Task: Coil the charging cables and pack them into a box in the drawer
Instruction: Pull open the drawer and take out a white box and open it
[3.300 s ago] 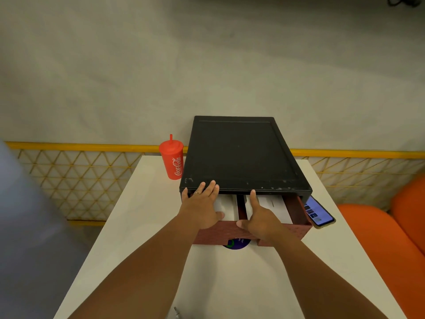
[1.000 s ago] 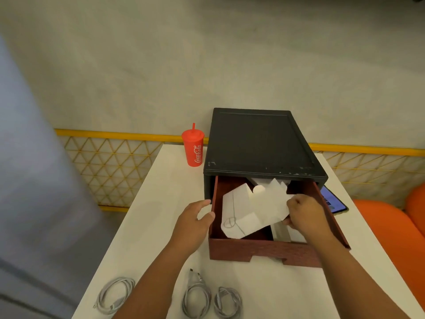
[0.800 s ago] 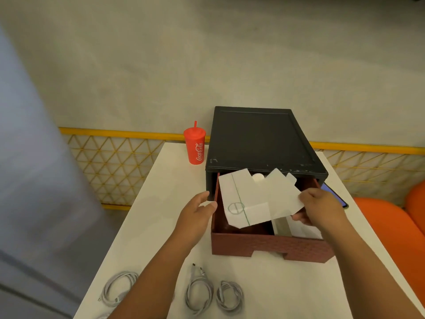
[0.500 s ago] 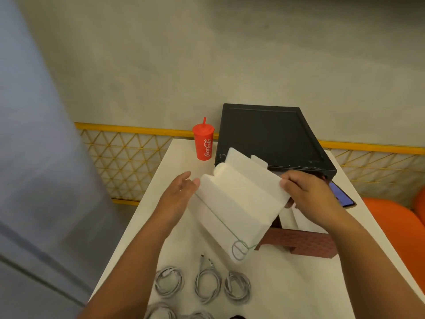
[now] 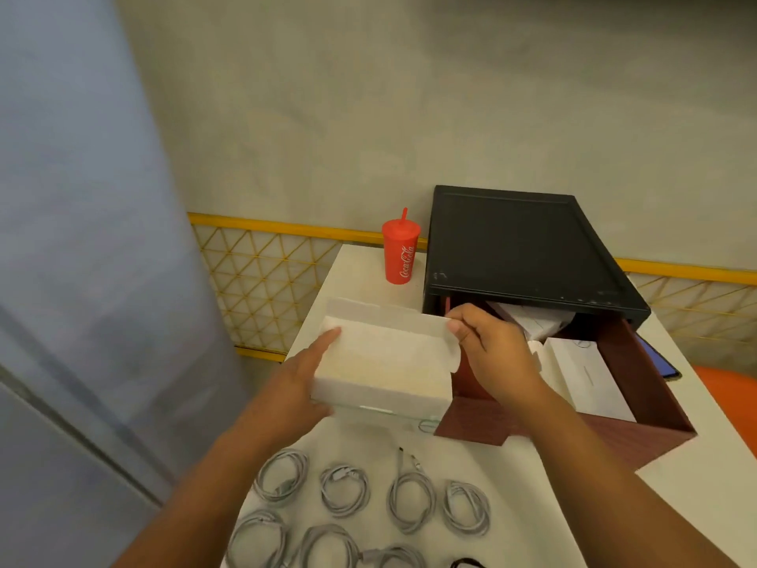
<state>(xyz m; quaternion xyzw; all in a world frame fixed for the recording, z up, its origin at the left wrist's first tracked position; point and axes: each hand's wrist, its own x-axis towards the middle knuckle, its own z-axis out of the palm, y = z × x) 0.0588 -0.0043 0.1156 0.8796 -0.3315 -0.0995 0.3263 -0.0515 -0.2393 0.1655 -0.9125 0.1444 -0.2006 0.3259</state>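
**White box** (image 5: 385,362): centre of frame, held between both hands just left of the drawer's front corner and above the rows of cables. Lid flap raised along its far edge. Whether its base touches the table cannot be told.

**Left hand** (image 5: 311,375): grasps the box's left end. One digit lies on the top face near the left corner. The others are hidden beneath.

**Right hand** (image 5: 491,354): clenched on the right end of the raised lid flap, thumb and fingertips pinching it. The wrist crosses over the drawer's front left corner.

**Drawer** (image 5: 639,362): dark red, pulled out toward the lower right of the frame from under the black cabinet (image 5: 524,248).

**White cartons** (image 5: 585,375): lie in the drawer. One long one lies flat on the right. Another lies farther back, half under the cabinet's edge.

**Coiled cables** (image 5: 344,489): grey, each wound into a loop, lying apart in two rows on the table along the bottom centre of the frame. The lower row is cut by the frame edge.

**Table** (image 5: 360,272): white top. Carries the cabinet, drawer, cables and cup.

**Red cup** (image 5: 401,252): lidded, with straw and white script. Stands upright just left of the cabinet's rear corner.

**Phone** (image 5: 659,358): only an edge shows, at the right behind the drawer wall.

**Yellow lattice railing** (image 5: 262,272): runs behind the table, left to right.

**Orange seat** (image 5: 729,395): far right edge.

**Grey-blue panel** (image 5: 82,239): fills the left side of the frame.
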